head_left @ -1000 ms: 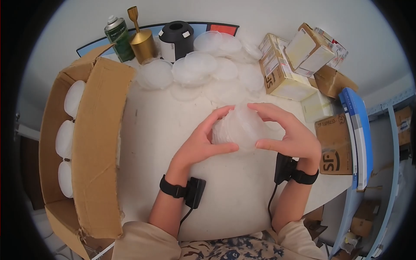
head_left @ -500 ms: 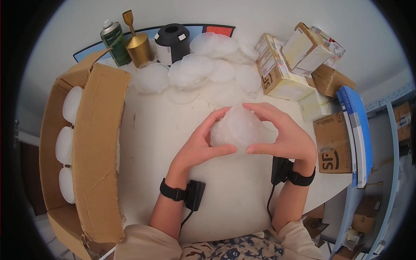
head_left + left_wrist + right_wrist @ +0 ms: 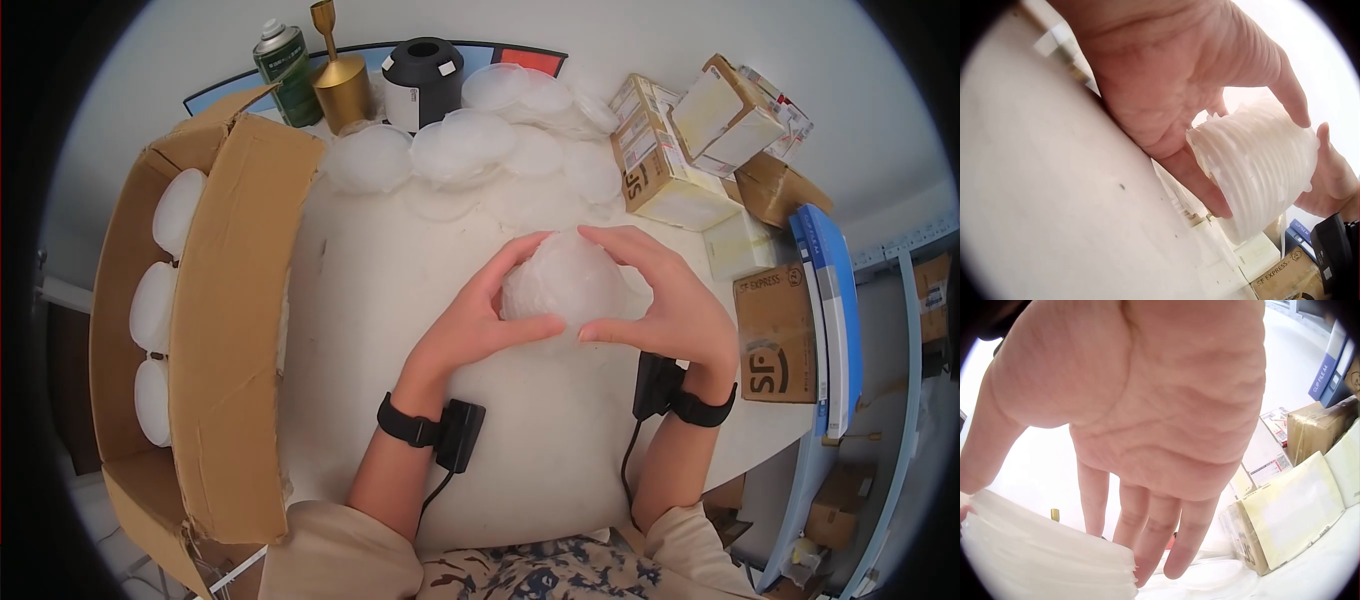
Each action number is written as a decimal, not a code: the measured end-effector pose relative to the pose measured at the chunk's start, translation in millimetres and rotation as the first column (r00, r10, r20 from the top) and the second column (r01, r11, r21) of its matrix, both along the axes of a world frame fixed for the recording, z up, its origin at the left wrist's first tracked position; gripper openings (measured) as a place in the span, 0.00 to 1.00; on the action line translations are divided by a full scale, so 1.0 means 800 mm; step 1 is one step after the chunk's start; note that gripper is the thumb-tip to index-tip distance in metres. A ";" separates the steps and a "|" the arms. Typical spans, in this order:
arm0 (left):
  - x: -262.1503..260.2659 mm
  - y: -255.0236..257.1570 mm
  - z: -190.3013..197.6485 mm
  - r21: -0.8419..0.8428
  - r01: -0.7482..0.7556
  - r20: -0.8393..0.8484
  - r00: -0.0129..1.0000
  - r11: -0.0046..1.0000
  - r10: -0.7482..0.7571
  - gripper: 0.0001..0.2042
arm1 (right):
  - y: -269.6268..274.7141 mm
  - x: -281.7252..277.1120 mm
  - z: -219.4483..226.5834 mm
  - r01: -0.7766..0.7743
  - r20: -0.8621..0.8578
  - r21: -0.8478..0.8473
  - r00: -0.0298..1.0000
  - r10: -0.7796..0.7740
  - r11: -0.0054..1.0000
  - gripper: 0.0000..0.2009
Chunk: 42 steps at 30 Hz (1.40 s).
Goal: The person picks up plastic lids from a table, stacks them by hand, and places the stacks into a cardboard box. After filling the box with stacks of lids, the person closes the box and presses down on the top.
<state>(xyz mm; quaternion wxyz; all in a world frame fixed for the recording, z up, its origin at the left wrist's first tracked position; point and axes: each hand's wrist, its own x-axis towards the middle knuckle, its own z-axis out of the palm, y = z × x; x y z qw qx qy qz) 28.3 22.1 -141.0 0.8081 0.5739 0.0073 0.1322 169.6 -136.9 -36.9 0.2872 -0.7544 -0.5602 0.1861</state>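
A thick stack of frosted white plastic discs point(image 3: 568, 285) is held between both hands over the table, its round face tilted up towards the head camera. My left hand point(image 3: 465, 320) grips the left side of the stack, thumb at the near edge and fingers round the far edge. On the other side, my right hand point(image 3: 680, 305) curves its thumb and fingers about the rim, and a gap shows between palm and discs. The left wrist view shows the ridged, layered edges of the stack point(image 3: 1260, 169). Both thumb tips lie close together at the near edge.
Loose piles of similar discs point(image 3: 465, 145) lie along the table's back. At left stands an open cardboard box point(image 3: 235, 350) with white disc stacks point(image 3: 152, 305) inside. A spray can point(image 3: 288, 75), gold candlestick point(image 3: 343, 90) and black-and-white object point(image 3: 422, 75) stand behind. Parcels point(image 3: 680, 180) and blue folders point(image 3: 832, 310) line the right.
The stack has turned so its round face shows more fully. My hands stay on it, with the thumb tips closer together than a second ago. The head view has shifted slightly.
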 end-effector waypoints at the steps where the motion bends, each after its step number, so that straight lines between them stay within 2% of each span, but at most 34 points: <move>1: 0.000 0.000 0.000 0.014 -0.005 0.005 1.000 1.000 0.005 0.39 | 0.000 0.000 -0.001 -0.003 0.014 0.003 1.000 0.003 1.000 0.41; 9: 0.003 0.001 -0.003 0.029 0.010 0.035 0.999 1.000 -0.011 0.39 | 0.000 -0.001 0.001 0.003 0.004 0.019 1.000 -0.003 1.000 0.40; 11: 0.002 0.001 0.001 -0.041 0.042 0.055 0.998 0.998 -0.040 0.39 | 0.000 -0.001 0.002 0.003 0.008 0.018 1.000 -0.003 1.000 0.40; 21: 0.004 0.000 0.001 0.048 0.012 0.040 0.999 0.999 -0.014 0.38 | -0.001 -0.002 0.002 -0.007 0.014 0.006 1.000 0.007 1.000 0.40; 31: 0.002 0.002 -0.003 0.013 0.018 0.022 1.000 1.000 -0.018 0.38 | -0.001 -0.007 0.001 0.007 0.077 0.001 0.997 -0.007 1.000 0.40; 42: 0.001 0.003 -0.005 -0.007 0.040 0.074 0.997 0.999 -0.039 0.37 | 0.003 -0.009 0.001 0.000 0.054 0.019 0.999 -0.001 1.000 0.41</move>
